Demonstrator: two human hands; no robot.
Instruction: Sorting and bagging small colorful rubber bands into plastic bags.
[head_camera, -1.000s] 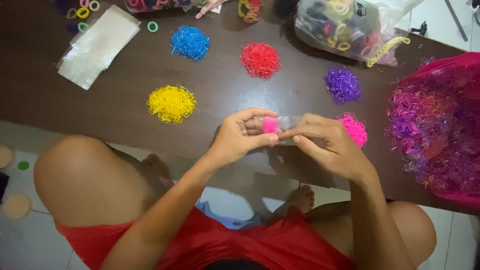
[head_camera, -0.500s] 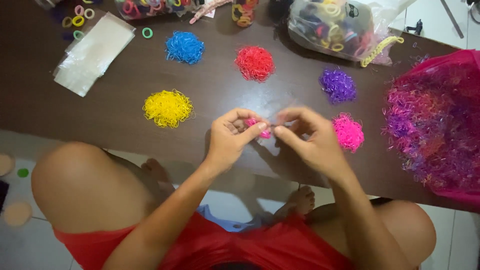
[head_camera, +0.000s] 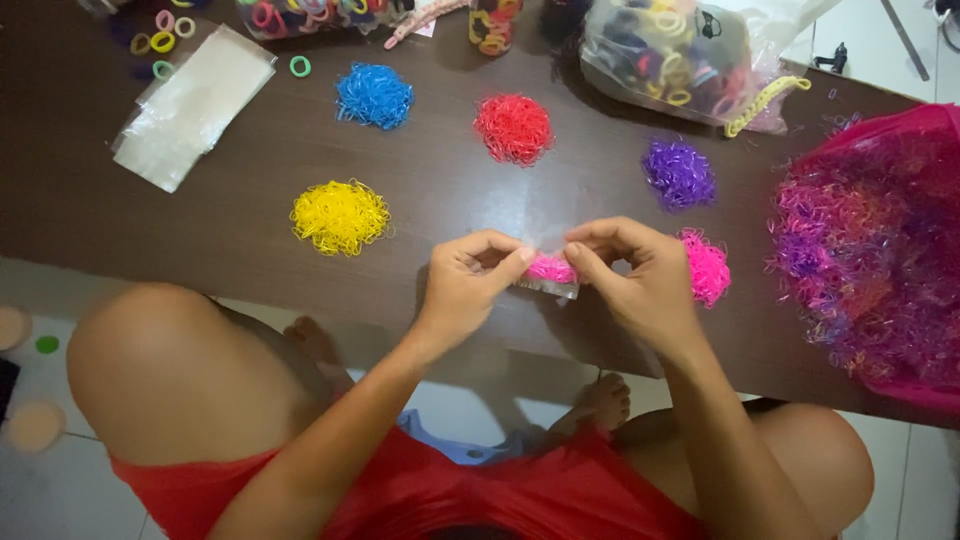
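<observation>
Small clear bag (head_camera: 550, 275), part-filled with pink bands: held just above the tabletop (head_camera: 250, 230) near its front edge, about midway along. Long axis runs left to right, roughly parallel to that edge; which end is the mouth cannot be told.

Left hand (head_camera: 470, 285): thumb and fingers pinched narrow on the bag's left end.
Right hand (head_camera: 640, 280): thumb and forefinger pinched narrow on the bag's right end, the other fingers curled.

Pink pile (head_camera: 706, 266): just beside the right hand, on its right.
Yellow pile (head_camera: 340, 215): left of the hands, apart, with bare top between.
Blue pile (head_camera: 374, 96), red pile (head_camera: 513, 128), purple pile (head_camera: 679, 174): in a row further back, each well apart from the next.
Pink basket (head_camera: 880, 140) of mixed bands: at the right edge.
Flat clear bags (head_camera: 190, 105): back left corner.
Sack of hair ties (head_camera: 680, 55): back edge, right of centre.

Open room: bare top behind the hands, between them and the red pile.
</observation>
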